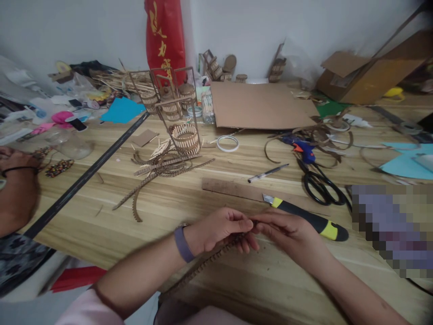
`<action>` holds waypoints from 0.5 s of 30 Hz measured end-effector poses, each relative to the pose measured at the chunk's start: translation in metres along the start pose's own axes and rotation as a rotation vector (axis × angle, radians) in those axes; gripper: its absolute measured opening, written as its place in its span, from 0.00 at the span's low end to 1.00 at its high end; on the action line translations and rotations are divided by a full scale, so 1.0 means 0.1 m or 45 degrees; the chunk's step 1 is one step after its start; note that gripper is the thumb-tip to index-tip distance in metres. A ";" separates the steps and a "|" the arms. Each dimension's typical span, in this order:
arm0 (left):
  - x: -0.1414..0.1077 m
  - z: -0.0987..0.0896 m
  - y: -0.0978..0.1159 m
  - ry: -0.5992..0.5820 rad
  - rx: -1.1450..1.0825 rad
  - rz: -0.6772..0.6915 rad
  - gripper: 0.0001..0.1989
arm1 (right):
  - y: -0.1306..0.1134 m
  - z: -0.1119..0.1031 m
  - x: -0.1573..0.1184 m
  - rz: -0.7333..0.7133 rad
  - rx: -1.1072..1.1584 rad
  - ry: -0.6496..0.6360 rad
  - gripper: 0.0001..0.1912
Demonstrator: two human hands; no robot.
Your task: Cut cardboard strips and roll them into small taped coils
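Near the table's front edge, a brown corrugated cardboard strip (206, 263) runs from my lap up into my fingers. My left hand (225, 230), with a purple band at the wrist, is closed around it near its upper end. Touching the left fingertips, my right hand (287, 228) pinches at the strip's end, which the fingers largely hide. Just beyond my right hand lies a yellow and black utility knife (304, 216), its blade out and resting over a flat piece of brown cardboard (230, 188).
Black scissors (323, 187), a blue glue gun (306, 151) and a pen (268, 173) lie at right. Small stick baskets (186, 137) and loose corrugated strips (149, 180) sit mid-table. A large cardboard sheet (257, 106) lies behind. Another person's arm (16, 189) rests at left.
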State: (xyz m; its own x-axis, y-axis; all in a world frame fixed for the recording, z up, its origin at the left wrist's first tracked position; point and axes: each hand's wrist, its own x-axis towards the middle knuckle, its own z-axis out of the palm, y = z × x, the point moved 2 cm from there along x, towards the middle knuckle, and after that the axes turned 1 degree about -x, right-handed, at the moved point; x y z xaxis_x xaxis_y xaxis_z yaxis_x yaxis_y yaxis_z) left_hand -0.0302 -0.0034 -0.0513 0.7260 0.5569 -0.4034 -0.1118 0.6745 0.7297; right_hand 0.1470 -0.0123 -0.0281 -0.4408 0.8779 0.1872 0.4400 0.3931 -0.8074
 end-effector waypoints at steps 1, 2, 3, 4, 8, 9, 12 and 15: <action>0.00 0.00 0.00 -0.003 0.004 0.002 0.24 | 0.00 0.00 0.00 -0.033 -0.032 0.012 0.10; 0.00 0.00 -0.01 -0.008 0.007 0.002 0.24 | -0.01 0.00 0.00 -0.065 -0.062 0.021 0.11; 0.00 0.01 -0.01 -0.011 0.010 0.001 0.24 | -0.01 0.01 -0.01 -0.095 -0.090 0.027 0.11; 0.01 0.01 -0.01 -0.013 0.012 -0.004 0.24 | -0.02 0.01 -0.01 -0.121 -0.115 0.029 0.11; 0.01 0.01 -0.01 0.009 0.024 -0.043 0.22 | -0.03 0.00 0.00 -0.154 -0.174 0.020 0.12; 0.01 0.01 -0.01 0.015 0.024 -0.048 0.22 | -0.04 0.00 -0.01 -0.151 -0.177 0.014 0.13; 0.01 0.02 0.00 0.010 0.010 -0.037 0.23 | -0.05 0.00 -0.02 -0.145 -0.165 0.004 0.13; 0.01 0.02 0.00 -0.006 -0.002 -0.033 0.24 | -0.05 0.01 -0.02 -0.130 -0.136 0.007 0.14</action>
State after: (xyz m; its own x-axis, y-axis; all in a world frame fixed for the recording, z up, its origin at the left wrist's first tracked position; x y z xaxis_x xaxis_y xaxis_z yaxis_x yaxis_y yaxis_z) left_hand -0.0284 -0.0042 -0.0505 0.7321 0.5366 -0.4196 -0.0940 0.6896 0.7181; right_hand 0.1454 -0.0163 -0.0248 -0.4838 0.8329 0.2687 0.4737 0.5073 -0.7199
